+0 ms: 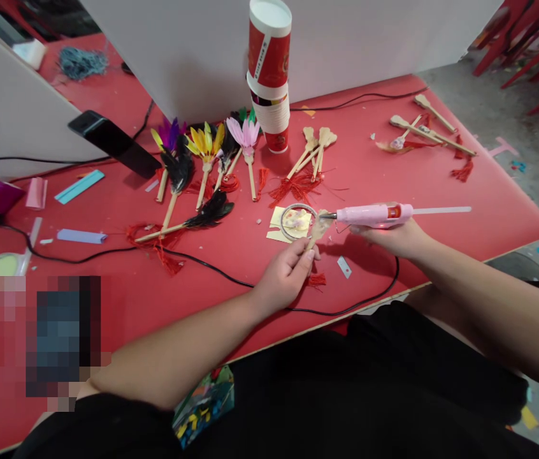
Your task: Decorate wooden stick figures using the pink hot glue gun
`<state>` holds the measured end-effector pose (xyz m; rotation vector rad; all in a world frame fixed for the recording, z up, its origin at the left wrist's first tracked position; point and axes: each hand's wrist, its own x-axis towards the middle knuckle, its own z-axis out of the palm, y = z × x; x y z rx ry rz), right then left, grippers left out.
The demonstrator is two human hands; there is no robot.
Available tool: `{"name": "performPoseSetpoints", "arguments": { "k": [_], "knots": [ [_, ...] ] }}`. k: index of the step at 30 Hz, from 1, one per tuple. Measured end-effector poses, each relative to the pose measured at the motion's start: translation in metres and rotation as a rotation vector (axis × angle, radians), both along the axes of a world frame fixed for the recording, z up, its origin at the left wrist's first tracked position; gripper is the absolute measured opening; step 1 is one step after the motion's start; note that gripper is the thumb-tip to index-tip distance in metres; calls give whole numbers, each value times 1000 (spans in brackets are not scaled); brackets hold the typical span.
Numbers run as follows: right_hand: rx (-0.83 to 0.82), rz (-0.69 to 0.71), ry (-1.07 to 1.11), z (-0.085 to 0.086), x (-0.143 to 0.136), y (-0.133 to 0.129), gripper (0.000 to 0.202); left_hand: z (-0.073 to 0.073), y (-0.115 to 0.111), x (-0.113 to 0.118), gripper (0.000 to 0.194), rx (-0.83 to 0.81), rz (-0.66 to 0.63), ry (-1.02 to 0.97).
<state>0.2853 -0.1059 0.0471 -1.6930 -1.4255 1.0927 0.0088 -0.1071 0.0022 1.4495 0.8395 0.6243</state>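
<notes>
My left hand (293, 271) pinches the handle of a small wooden fan-shaped stick (320, 231), its wider head tilted up and away from me. A red tassel (316, 280) hangs below my fingers. My right hand (388, 237) is wrapped round a pink hot glue gun (369, 215) that points left, its metal nozzle at the stick's head. A long pale glue stick (441, 210) sticks out of its back end. Just behind the stick's head, a clear round ring (283, 224) lies over pale yellow paper (274, 236).
Several feather-topped sticks (205, 150) lie at the back left. Bare wooden sticks (315, 153) with red tassels lie near a tall stack of paper cups (270, 57); more sticks (434, 134) are at the right. A black phone (111, 143) leans behind. A black cable (222, 275) crosses the red table (193, 306).
</notes>
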Motion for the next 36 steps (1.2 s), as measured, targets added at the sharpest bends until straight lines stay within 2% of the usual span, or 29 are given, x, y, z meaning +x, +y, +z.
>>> {"name": "performPoseSetpoints", "arguments": {
  "k": [19,28,36],
  "knots": [
    [-70,62,-33,7,0,0,38,13,3,6,30,98,17,7],
    [-152,47,-6,6,6,1,38,15,3,6,32,59,19,-13],
    [-159,83,15,10,7,3,37,15,1,6,35,24,18,-1]
  ]
}}
